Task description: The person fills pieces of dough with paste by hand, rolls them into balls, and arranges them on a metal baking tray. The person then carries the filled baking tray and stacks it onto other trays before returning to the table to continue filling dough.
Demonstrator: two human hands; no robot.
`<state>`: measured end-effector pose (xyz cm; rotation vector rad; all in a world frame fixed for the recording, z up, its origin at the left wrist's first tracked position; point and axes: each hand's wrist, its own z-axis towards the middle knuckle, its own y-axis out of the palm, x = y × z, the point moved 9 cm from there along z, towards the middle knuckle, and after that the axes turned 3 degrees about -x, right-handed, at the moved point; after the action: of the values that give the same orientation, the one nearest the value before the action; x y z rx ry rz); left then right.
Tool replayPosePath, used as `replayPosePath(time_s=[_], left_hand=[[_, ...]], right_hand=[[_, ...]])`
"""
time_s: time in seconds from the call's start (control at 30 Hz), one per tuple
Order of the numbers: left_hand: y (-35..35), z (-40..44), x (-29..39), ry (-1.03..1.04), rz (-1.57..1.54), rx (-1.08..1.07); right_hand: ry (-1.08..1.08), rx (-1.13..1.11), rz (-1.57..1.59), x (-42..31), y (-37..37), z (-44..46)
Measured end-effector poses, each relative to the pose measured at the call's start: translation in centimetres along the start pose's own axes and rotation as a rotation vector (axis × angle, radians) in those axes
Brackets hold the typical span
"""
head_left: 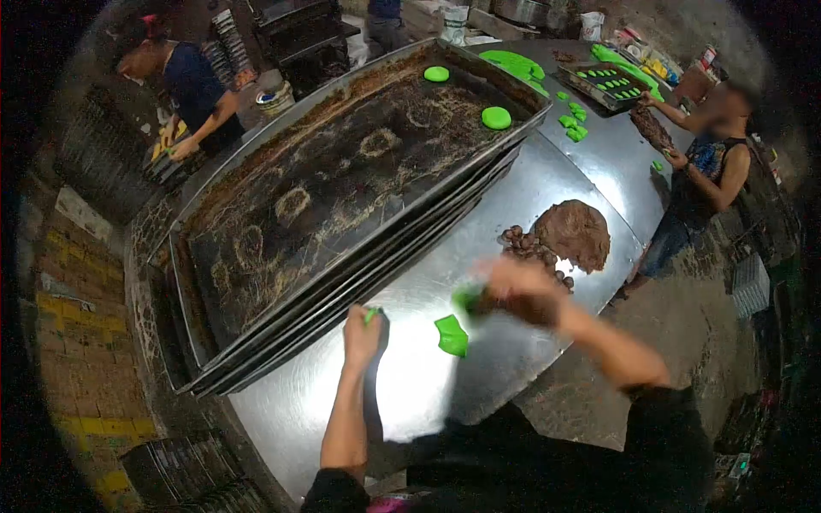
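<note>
My left hand (363, 338) is closed around a small bit of green dough (370, 315) that shows at the fingertips, over the metal table in front of the tray stack. Motion smears my right hand (522, 286), so its fingers cannot be made out. Beside it is a blurred green dough piece (466, 297); whether the hand touches it is unclear. A flat, irregular green dough piece (451, 337) lies on the table between my hands. Just beyond my right hand are several small brown balls (534, 248) and a large brown lump (575, 235), dough-like.
A stack of dark baking trays (325, 188) stands at left, with two green dough rounds (436, 74) on the top one. On the metal table (505, 201), green pieces (573, 128) lie farther back. One person (718, 162) works at right, another (201, 94) at left.
</note>
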<state>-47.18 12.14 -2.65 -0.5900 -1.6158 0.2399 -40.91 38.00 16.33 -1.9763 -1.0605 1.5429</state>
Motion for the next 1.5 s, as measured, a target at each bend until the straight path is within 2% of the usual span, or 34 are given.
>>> replayPosePath(time_s=[0.03, 0.07, 0.1, 0.13, 0.2, 0.27, 0.3, 0.33, 0.37, 0.4, 0.47, 0.5, 0.53, 0.6, 0.67, 0.7, 0.77, 0.8, 0.83, 0.87, 0.93, 0.97, 1.0, 1.07, 1.13, 1.17, 1.2, 1.23, 1.27, 1.33, 1.37, 1.4, 1.47, 1.5], left_hand=[[0.0, -2.2, -0.2, -0.200, -0.547, -0.035], [-0.8, -3.7, 0.6, -0.203, -0.545, -0.023], [-1.0, -5.4, 0.3, -0.316, -0.632, -0.040], [-0.9, -6.9, -0.5, -0.423, -0.720, -0.057], [-0.1, -8.7, -3.5, -0.450, -0.687, -0.098], [0.0, -10.8, -3.3, -0.439, -0.727, -0.077], [-0.4, -11.2, -3.3, -0.390, -0.584, -0.108], [-0.8, -11.9, -3.2, -0.351, -0.442, -0.136], [-2.3, -12.1, -2.0, -0.168, -0.233, -0.065], [-3.5, -12.3, -0.2, -0.002, -0.019, 0.003], [-5.2, -12.6, 2.1, -0.171, -0.164, 0.004], [-6.1, -12.3, 2.9, -0.070, -0.117, 0.089], [-6.9, -12.1, 4.4, -0.119, -0.302, 0.118], [-7.6, -11.7, 5.6, -0.031, -0.599, 0.180], [-8.7, -12.0, 5.9, -0.009, -0.711, 0.297], [-9.5, -12.9, 6.8, -0.015, -0.761, 0.325], [-9.8, -13.6, 7.0, -0.015, -0.815, 0.349], [-11.1, -14.4, 6.8, 0.076, -0.561, 0.547], [-11.8, -15.6, 8.2, 0.172, -0.310, 0.711], [-10.6, -16.0, 8.6, 0.190, -0.330, 0.645], [-10.5, -18.2, 11.0, 0.318, -0.396, 0.673], [-10.2, -18.3, 10.6, 0.254, -0.525, 0.672], [-10.0, -18.3, 9.9, 0.179, -0.645, 0.685], [-9.4, -18.2, 9.4, 0.171, -0.786, 0.586], [-7.4, -17.3, 8.0, 0.128, -0.913, 0.468], [-5.6, -16.3, 7.1, 0.024, -1.058, 0.384], [-3.6, -15.7, 5.9, -0.086, -1.195, 0.299], [-1.2, -14.6, 2.7, -0.120, -1.265, 0.118], [-1.0, -14.5, 2.6, -0.119, -1.272, 0.110], [1.1, -13.5, 3.3, -0.178, -0.886, -0.098], [1.4, -13.2, 3.0, -0.227, -0.877, -0.108], [1.5, -12.8, 2.8, -0.224, -0.879, -0.105], [1.7, -12.3, 1.9, -0.250, -0.639, -0.101], [1.7, -11.8, 2.3, -0.214, -0.535, -0.110]], right_hand=[[-0.116, 0.257, 0.044, -1.9, -6.5, 0.8], [-0.329, 0.422, 0.065, -2.9, -10.8, 2.7], [-0.435, 0.499, 0.052, -2.2, -14.0, 5.4], [-0.400, 0.548, -0.070, -2.6, -16.6, 7.8], [-0.262, 0.579, -0.203, -2.3, -18.8, 12.3], [-0.288, 0.556, -0.428, 0.2, -17.0, 17.3], [-0.304, 0.553, -0.429, -0.5, -16.7, 17.4], [-0.188, 0.498, -0.501, -0.3, -15.7, 18.0], [-0.076, 0.430, -0.568, -0.1, -13.9, 18.5], [-0.099, 0.394, -0.561, -2.0, -11.9, 17.5], [-0.485, 0.661, -0.204, -8.8, -8.5, 9.9], [-0.502, 0.594, -0.065, -10.0, -4.9, 7.9], [-0.515, 0.536, 0.068, -11.1, -1.6, 5.9], [-0.481, 0.159, 0.200, -12.4, 7.1, 4.0], [-0.319, -0.036, 0.476, -12.4, 13.2, 2.4], [-0.327, -0.034, 0.479, -13.5, 14.9, 1.4], [-0.244, 0.177, 0.763, -14.1, 16.0, -0.2], [-0.347, 0.351, 0.770, -15.4, 15.9, -1.7], [-0.292, 0.381, 0.788, -15.9, 16.7, -2.1], [-0.221, 0.439, 0.803, -15.6, 16.6, -2.7], [-0.203, 0.364, 0.888, -14.7, 16.3, -2.5], [-0.161, 0.437, 0.877, -13.5, 15.2, -2.9], [-0.115, 0.405, 0.809, -13.1, 14.8, -2.7], [-0.049, 0.388, 0.739, -11.2, 14.4, -3.4], [-0.262, 0.605, 0.492, -11.1, 12.5, -4.8], [-0.270, 0.590, 0.348, -10.6, 12.4, -5.4], [-0.266, 0.597, 0.343, -9.6, 12.8, -5.7], [-0.391, 0.541, 0.044, -10.3, 14.3, -5.9], [-0.506, 0.472, -0.257, -10.7, 16.4, -6.4], [-0.675, 0.548, -0.264, -9.6, 17.4, -8.9], [-0.718, 0.426, -0.143, -7.8, 16.7, -8.3], [-0.579, 0.334, -0.164, -2.6, 17.2, -4.9], [-0.309, 0.491, -0.284, 5.6, 9.7, -1.0], [0.050, 0.562, -0.547, 9.2, 5.4, 0.7]])
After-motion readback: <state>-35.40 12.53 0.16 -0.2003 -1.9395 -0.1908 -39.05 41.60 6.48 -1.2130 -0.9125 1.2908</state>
